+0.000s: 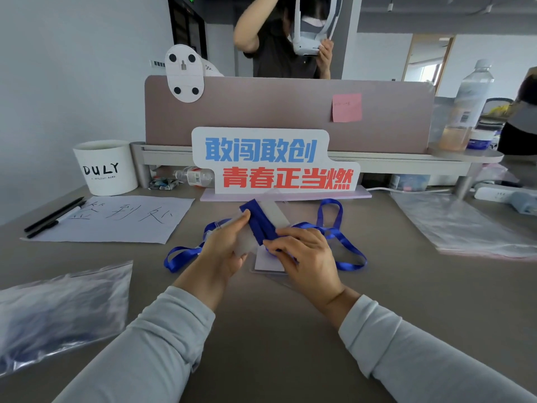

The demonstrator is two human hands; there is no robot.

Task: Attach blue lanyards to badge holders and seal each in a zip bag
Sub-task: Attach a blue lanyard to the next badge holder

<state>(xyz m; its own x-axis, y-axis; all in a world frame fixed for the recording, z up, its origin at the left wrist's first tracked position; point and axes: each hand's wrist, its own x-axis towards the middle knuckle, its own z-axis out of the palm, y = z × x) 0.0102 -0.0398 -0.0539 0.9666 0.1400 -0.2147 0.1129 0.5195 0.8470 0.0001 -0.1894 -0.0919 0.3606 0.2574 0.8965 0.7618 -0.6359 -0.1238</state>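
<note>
One zip bag (263, 225) (lanyard (344, 242) folded inside) — gripped by two hands (302, 251).

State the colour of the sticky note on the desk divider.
Pink; the sticky note shows clearly in the head view, stuck on the divider.

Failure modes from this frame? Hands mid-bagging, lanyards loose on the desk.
1. The right hand rests on the loose blue lanyard loops while pressing the folded lanyard into the small zip bag held by the left hand; a loop may snag and get dragged.
2. The folded bundle looks bulky and sits near the bag's opening, so the seal might not close.
3. The badge holder lies partly under the hands, easily knocked.
</note>
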